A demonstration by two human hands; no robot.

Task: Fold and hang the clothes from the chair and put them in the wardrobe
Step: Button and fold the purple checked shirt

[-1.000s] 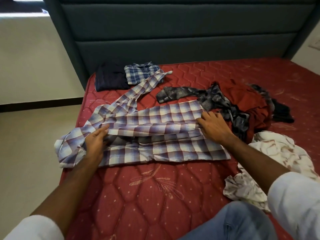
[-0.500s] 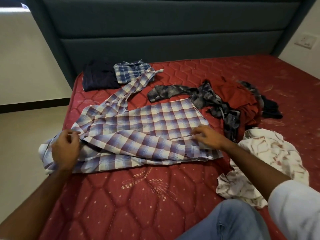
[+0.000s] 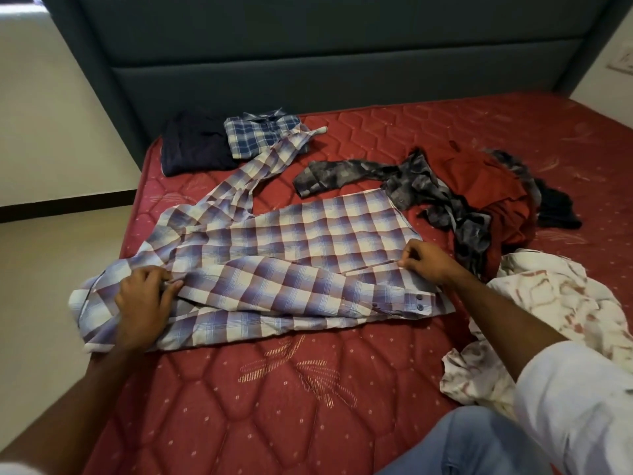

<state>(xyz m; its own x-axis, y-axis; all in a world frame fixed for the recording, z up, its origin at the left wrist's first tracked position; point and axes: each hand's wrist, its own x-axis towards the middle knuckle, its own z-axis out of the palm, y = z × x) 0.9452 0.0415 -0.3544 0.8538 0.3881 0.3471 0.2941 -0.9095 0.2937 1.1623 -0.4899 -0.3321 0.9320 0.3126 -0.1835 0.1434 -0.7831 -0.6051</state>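
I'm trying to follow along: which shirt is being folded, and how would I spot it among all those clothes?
Look at the red mattress below the grey headboard. The shirt lies spread flat across its near left part, with the left hand and right hand gripping it. Its big purple-and-white checks set it apart from the smaller blue plaid shirt folded behind it.

The room is dim and evenly lit, with soft daylight entering from a bright strip at the upper left — it washes the pale wall (image 3: pixel 51 132) there and fades toward the dark headboard (image 3: pixel 308 46). Shadows are faint and diffuse; none has a hard edge. There is no glare. The whole picture is slightly soft, with compression smear in the mattress (image 3: pixel 274 406) quilting. Wide-angle distortion bends the headboard's sides outward — the near corners stretch and blur most.
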